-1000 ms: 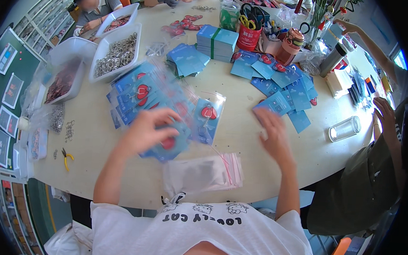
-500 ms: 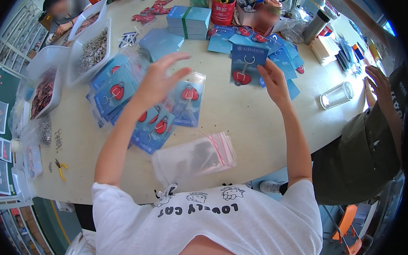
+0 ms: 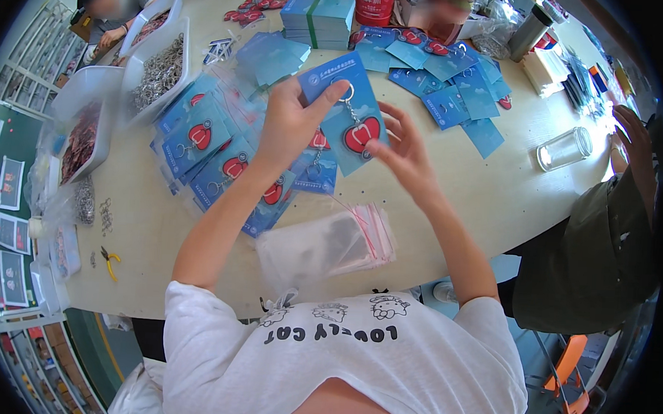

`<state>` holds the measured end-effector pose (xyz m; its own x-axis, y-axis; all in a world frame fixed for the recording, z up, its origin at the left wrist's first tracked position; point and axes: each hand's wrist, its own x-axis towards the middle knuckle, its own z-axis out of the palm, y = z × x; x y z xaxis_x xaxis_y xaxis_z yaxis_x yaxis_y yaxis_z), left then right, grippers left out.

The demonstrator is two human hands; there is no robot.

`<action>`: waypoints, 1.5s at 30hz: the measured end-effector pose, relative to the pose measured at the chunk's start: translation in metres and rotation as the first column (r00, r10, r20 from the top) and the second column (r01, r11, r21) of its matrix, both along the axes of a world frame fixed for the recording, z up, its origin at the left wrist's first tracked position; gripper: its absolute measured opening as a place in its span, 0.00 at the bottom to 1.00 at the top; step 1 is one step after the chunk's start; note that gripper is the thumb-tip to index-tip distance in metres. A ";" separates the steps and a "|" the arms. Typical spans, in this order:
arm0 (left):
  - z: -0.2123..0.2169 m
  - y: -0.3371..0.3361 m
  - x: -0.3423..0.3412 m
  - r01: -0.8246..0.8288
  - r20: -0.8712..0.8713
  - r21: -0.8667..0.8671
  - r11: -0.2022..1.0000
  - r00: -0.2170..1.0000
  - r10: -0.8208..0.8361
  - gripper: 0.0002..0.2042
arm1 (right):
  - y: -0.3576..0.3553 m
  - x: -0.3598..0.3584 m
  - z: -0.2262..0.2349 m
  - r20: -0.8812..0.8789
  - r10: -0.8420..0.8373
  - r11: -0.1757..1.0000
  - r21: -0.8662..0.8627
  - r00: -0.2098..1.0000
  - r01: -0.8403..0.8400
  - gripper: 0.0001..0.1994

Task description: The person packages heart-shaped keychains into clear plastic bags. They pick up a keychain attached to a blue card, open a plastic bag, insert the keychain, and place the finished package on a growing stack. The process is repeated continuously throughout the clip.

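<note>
A blue keychain card [image 3: 334, 76] with a silver ring and red charm [image 3: 361, 136] is tilted between my hands above the table. My left hand [image 3: 295, 119] pinches its left side, thumb across the front. At the right edge is my right hand [image 3: 408, 147], its thumb at the charm and its fingers curved by the card's side, some tips hidden. Beneath and left lie overlapping blue cards with red keychains [image 3: 200, 136], some in clear sleeves. Nearer me rests a stack of clear plastic bags [image 3: 314, 243] with red-lined seals.
White bins hold metal rings [image 3: 158, 74] and dark red pieces [image 3: 84, 138]. A banded card stack [image 3: 316, 22] stands at the back, more cards [image 3: 458, 86] right of it. A glass jar [image 3: 565, 149] lies near a co-worker's hand [image 3: 635, 137]. Yellow-handled pliers [image 3: 109, 264] lie left.
The card has come from the far right toward the middle, nearer me. My left hand, empty and raised before, now grips it; my right hand has moved left and nearer with it.
</note>
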<state>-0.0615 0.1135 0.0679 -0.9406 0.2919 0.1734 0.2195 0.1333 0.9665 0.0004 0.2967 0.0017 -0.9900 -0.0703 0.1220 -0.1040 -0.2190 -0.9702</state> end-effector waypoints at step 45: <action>-0.101 -0.060 0.133 -0.002 -0.097 -0.608 0.794 0.993 -0.071 0.28 | 0.019 0.051 -0.036 0.248 -0.405 0.913 0.058 0.880 0.404 0.16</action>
